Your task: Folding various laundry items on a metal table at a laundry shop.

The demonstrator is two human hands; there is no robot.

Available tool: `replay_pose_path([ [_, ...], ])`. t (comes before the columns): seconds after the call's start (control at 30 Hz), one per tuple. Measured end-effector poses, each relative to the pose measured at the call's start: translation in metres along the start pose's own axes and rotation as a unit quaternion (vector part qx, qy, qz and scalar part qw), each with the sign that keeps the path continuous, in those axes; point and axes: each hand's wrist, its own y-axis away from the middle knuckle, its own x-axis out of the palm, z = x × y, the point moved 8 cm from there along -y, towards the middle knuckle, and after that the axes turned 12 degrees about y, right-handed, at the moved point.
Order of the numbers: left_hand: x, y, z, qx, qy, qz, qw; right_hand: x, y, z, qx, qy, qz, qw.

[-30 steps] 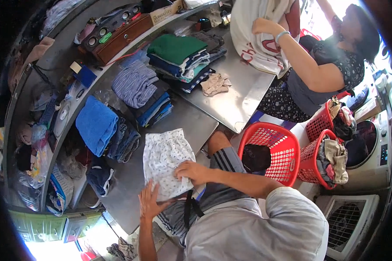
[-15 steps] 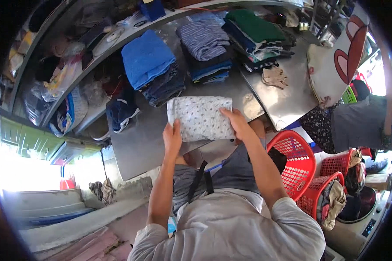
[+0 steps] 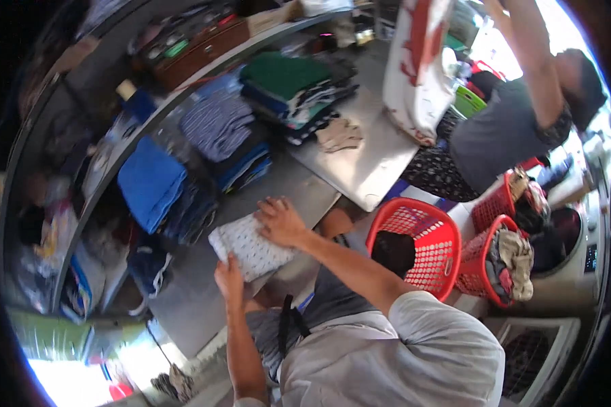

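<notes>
A folded white cloth with a small dark print (image 3: pixel 243 245) lies on the grey metal table (image 3: pixel 183 288), in front of the clothes piles. My left hand (image 3: pixel 230 277) grips its near left edge, with the thumb over the top. My right hand (image 3: pixel 282 222) rests flat on the far right part of the cloth, its fingers spread. Just beyond the cloth stands a folded stack topped by a blue garment (image 3: pixel 152 182). The underside of the cloth is hidden.
Farther back are stacks topped by a striped garment (image 3: pixel 216 127) and a green garment (image 3: pixel 278 74), with a beige cloth (image 3: pixel 339 135) beside them. A red basket (image 3: pixel 436 245) stands at my right. A co-worker (image 3: pixel 495 129) holds up a white-and-red fabric (image 3: pixel 421 74). Cluttered shelves line the left.
The cloth has come down from my two-handed hold onto the table. My right hand has moved from its right edge to its top. The view has turned rightward; the co-worker's arms are raised.
</notes>
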Motion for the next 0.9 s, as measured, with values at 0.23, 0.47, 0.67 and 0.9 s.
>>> replay_pose_path([
  [0.23, -0.013, -0.045, -0.038, 0.092, -0.075, -0.014, 0.993, 0.02, 0.019, -0.011, 0.014, -0.097, -0.054, 0.994],
  [0.47, -0.007, -0.037, -0.105, 0.19, 0.089, -0.003, 0.978, 0.008, 0.015, -0.012, 0.03, -0.132, -0.057, 0.989],
  [0.67, -0.008, -0.042, -0.058, 0.038, -0.132, 0.005, 0.991, 0.017, 0.014, -0.015, 0.033, -0.118, -0.023, 0.992],
  [0.9, -0.03, 0.016, -0.086, 0.226, -0.078, -0.151, 0.959, 0.002, 0.015, -0.012, 0.152, -0.054, -0.057, 0.985],
])
